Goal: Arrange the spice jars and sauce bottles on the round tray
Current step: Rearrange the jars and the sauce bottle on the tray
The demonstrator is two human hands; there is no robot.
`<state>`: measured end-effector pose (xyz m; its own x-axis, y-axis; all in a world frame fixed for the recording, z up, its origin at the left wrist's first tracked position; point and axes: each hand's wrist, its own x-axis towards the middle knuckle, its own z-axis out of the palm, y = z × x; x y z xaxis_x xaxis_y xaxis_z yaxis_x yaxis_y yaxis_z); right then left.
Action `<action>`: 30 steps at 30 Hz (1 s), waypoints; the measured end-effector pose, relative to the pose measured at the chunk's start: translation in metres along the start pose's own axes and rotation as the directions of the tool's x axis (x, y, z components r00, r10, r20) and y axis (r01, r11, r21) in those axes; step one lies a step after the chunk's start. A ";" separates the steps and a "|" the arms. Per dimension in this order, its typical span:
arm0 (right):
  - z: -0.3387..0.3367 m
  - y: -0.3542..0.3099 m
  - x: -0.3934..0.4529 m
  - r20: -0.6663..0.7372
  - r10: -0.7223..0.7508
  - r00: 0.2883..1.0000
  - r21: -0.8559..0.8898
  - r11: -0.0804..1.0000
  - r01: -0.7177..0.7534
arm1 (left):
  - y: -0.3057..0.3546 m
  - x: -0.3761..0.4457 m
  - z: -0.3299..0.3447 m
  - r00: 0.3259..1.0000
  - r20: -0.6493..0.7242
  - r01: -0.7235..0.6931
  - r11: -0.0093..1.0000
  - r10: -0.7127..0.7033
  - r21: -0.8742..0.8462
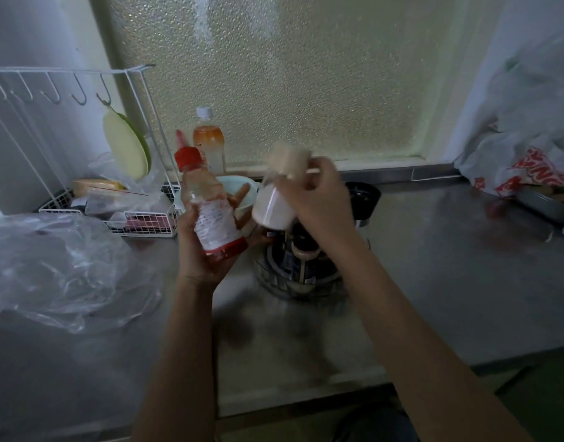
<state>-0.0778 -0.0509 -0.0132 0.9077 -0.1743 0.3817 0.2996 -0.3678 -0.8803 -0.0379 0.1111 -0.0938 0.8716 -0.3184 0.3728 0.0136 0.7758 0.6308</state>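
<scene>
My left hand [200,250] holds a clear sauce bottle [207,202] with a red cap and a red and white label, tilted above the counter. My right hand [319,199] grips a white jar [272,208] with a pale lid, blurred and tilted, just right of the bottle. Below both hands sits a round shiny tray [274,282] with dark bottles [303,247] standing in it, partly hidden by my right wrist. A bottle of orange liquid [209,140] with a white cap stands at the back by the window.
A white wire rack [83,154] with hooks, a green plate and packets stands at the back left. Crumpled clear plastic [57,266] lies on the left counter. A pale bowl [233,186] sits behind the bottle. A red and white bag [536,173] lies at the right.
</scene>
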 end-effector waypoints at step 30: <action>-0.051 0.077 -0.046 -0.209 -0.065 0.976 -0.086 0.995 0.047 | -0.017 0.013 0.002 0.946 -0.262 -0.087 0.927 0.192 0.364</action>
<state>-0.1110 -0.1183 -0.0843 0.8050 -0.3372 0.4882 0.3157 -0.4532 -0.8336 -0.0279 0.0928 -0.0981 0.9553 -0.0091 0.2953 -0.2421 0.5489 0.8001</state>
